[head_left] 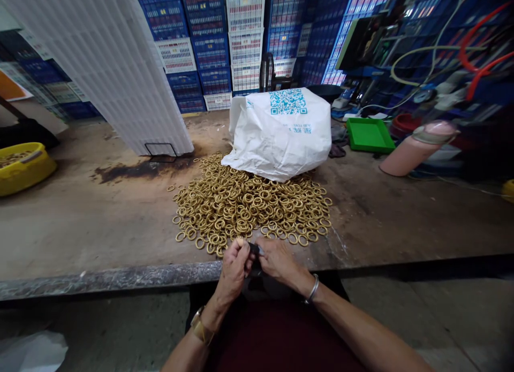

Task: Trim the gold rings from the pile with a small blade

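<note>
At the table's front edge my left hand [235, 265] is closed in a pinch, with its thumb uppermost. What it pinches is mostly hidden by the fingers. My right hand [279, 260] is closed around a small, slim tool [255, 248], dark with a greyish part by the fingers. The tool's dark end points left and reaches the left fingertips; its exact kind is unclear. Just beyond both hands spreads a heap of brass-coloured rings [244, 200], some lying singly along its near edge. A white woven sack [281, 139] lies on the back of the heap.
Tall white corrugated sheets [116, 67] stand at the left, beside a black wire stand [161, 152]. A yellow basin [26, 168] sits far left. On the right are a green tray [370, 135], a pink bottle [417, 150] and hoses. Stacked crates [209, 45] line the back.
</note>
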### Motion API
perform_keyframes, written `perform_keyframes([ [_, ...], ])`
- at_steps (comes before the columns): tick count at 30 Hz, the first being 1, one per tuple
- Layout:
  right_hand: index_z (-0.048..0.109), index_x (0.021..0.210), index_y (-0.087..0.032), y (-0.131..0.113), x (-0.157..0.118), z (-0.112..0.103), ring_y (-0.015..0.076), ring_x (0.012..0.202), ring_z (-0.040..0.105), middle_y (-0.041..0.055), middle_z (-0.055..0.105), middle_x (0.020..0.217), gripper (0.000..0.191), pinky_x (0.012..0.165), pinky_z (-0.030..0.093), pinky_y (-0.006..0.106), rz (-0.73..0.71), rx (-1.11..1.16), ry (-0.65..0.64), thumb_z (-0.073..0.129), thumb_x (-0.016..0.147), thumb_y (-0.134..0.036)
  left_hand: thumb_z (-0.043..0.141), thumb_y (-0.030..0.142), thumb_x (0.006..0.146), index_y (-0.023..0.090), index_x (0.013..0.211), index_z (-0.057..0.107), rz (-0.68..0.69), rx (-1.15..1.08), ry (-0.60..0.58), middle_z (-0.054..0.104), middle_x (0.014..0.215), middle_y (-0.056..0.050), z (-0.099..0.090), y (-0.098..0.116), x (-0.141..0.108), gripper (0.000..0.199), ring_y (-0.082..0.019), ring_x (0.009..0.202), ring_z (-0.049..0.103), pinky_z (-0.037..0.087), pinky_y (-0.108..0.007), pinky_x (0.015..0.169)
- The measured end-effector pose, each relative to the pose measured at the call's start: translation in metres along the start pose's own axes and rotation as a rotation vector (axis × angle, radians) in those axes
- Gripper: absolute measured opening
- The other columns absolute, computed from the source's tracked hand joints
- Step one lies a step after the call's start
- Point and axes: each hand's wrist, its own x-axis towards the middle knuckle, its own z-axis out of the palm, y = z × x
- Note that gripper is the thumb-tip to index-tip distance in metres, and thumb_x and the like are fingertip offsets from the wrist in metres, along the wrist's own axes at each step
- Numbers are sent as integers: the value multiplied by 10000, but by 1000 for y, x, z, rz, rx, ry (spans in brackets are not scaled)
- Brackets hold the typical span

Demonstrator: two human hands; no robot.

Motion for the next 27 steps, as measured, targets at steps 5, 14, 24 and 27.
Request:
perform_keyframes([
  [5, 576, 812, -155, -7, 3, 0, 162, 650, 567, 82, 640, 733, 165, 545, 268, 248, 14, -8, -57, 428, 742, -137, 475, 458, 798, 173, 691, 439, 4, 46, 15, 431, 551, 61, -7, 3, -6, 306, -30, 405, 313, 241, -149, 380],
  [14, 548, 669, -163, 0, 17, -1, 107, 573, 471, 20, 566, 624, 139, 541, 302, 218, 42, 313, 71, 419, 706, -124, 532, 436, 770, 181, 697, 426, -52, -182, -74, 491, 619, 47, 1, 19, -31, 285, -30, 402, 342, 271, -158, 373],
  [24, 457, 641, -170, -15, 6, -1, 16, 339, 273, -67, 468, 522, 319, 328, 179, 158, 227, 1333, -310, 480, 739, -473, 589, 418, 726, 169, 723, 465, -92, -319, -84, 507, 656, 26, -1, 21, -21, 278, -31, 413, 369, 266, -165, 371],
  [27, 452, 649, -175, -14, 7, 0, 21, 341, 270, -76, 453, 500, 257, 332, 174, 157, 204, 1351, -303, 493, 730, -415, 586, 430, 724, 161, 712, 469, -115, -327, -66, 521, 631, 18, 0, 18, -20, 293, -42, 416, 388, 271, -170, 368],
])
